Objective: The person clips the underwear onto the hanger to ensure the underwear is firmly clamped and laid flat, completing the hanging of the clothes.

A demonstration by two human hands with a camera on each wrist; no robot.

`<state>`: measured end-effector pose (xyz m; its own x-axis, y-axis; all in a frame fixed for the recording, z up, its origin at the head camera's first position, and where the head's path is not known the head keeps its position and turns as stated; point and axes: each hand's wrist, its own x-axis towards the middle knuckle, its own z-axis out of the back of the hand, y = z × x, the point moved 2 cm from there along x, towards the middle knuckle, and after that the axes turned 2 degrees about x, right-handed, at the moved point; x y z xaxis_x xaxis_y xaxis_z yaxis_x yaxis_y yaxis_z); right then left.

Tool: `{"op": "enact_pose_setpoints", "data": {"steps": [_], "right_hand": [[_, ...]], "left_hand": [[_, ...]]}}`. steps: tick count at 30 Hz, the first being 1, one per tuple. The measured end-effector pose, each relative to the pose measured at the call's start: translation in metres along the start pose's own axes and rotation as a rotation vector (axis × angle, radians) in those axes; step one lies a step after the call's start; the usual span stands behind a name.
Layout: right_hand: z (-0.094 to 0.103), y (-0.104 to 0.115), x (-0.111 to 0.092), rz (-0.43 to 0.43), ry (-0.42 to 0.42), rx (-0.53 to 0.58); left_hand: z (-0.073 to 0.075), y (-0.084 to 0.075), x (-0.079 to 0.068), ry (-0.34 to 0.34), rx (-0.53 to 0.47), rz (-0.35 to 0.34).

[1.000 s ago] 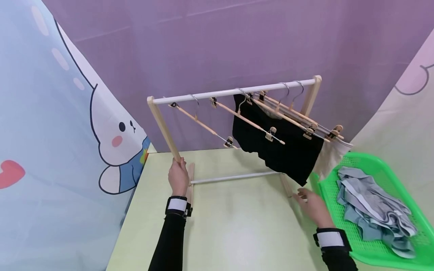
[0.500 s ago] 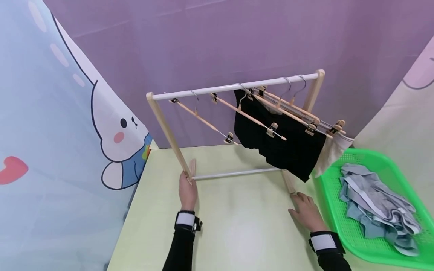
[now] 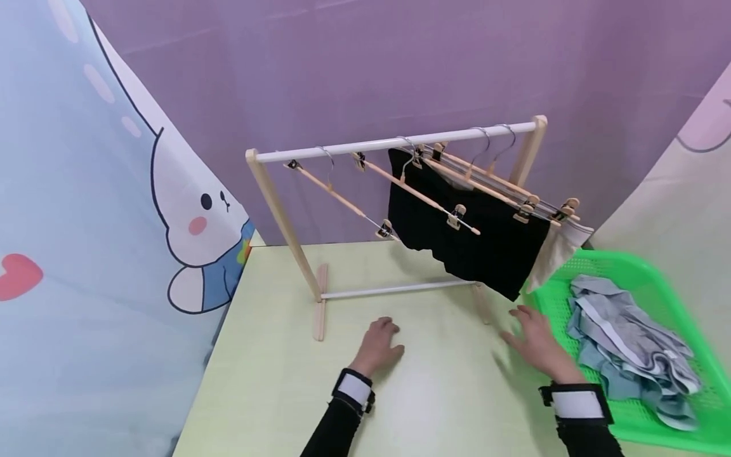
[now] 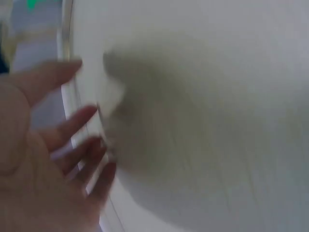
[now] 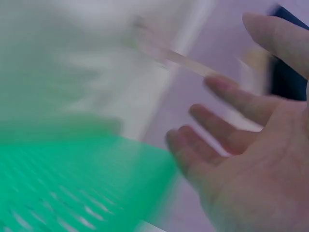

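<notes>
My left hand (image 3: 377, 347) hovers above the table in front of the drying rack (image 3: 282, 219), fingers spread and holding nothing; the left wrist view shows its fingers (image 4: 72, 125) loosely bent. To the right, my right hand (image 3: 539, 343) is in the air beside the rack's right foot and the basket, its fingers apart with nothing in them. From the rack's white top rail hang several clip hangers (image 3: 348, 204). Black shorts (image 3: 457, 235) are clipped on one toward the right, with a pale garment (image 3: 554, 257) behind them. The left hangers carry nothing.
A green basket (image 3: 636, 263) on the right holds folded grey and blue clothes (image 3: 631, 343). The pale table (image 3: 268, 381) meets a purple curtain (image 3: 342, 70) at the back. A printed curtain (image 3: 85, 222) hangs on the left.
My left hand let go of the rack's left post and moved right, over the table. My right hand touched the rack's right foot, then lifted away to the right.
</notes>
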<state>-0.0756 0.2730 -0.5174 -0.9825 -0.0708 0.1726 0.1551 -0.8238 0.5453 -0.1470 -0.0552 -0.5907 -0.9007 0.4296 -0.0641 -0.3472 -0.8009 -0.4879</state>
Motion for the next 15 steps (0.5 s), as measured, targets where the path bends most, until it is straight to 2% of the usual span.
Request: {"op": "enact_pose_setpoints", "data": {"steps": [4,7,11,15], "right_hand": [[0.042,0.000,0.007,0.043,-0.027,0.004],[0.070,-0.016,0.010,0.044,-0.044,-0.056],[0.097,-0.052,0.008,-0.068,0.059,-0.117],[0.111,-0.091,0.000,-0.221,0.208,-0.179]], "left_hand": [[-0.022,-0.041,0.005,-0.018,0.157,-0.030],[-0.044,-0.073,0.008,-0.022,0.280,-0.089],[-0.075,-0.119,0.004,-0.005,0.404,-0.185],[-0.095,-0.163,-0.007,0.089,0.458,-0.211]]}}
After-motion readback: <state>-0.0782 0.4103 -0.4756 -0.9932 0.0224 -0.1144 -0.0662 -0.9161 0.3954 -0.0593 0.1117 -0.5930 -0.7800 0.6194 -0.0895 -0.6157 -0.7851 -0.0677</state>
